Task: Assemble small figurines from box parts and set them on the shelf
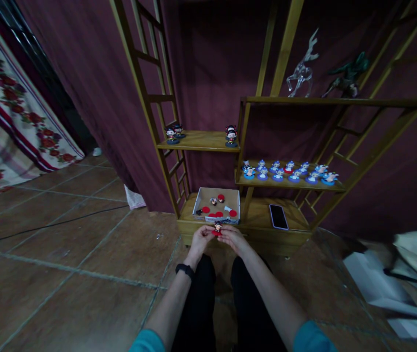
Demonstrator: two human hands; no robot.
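Note:
A small figurine [217,227] with dark hair and a red round base is upright between my two hands, just in front of the box. My left hand [202,238] pinches the base from the left. From the other side, my right hand [233,237] closes on the same base. Behind them, an open cardboard box [204,195] rests on the low shelf. Several red discs [232,213] lie in it with a figurine [213,201] and a small white piece [227,209].
Blue and white figurines [277,174] line the right shelf; darker ones [231,136] stand on the left shelf. A phone [278,216] lies right of the box. Above are a glass deer [301,73] and a dark sculpture [349,78]. A cable [50,226] crosses the floor.

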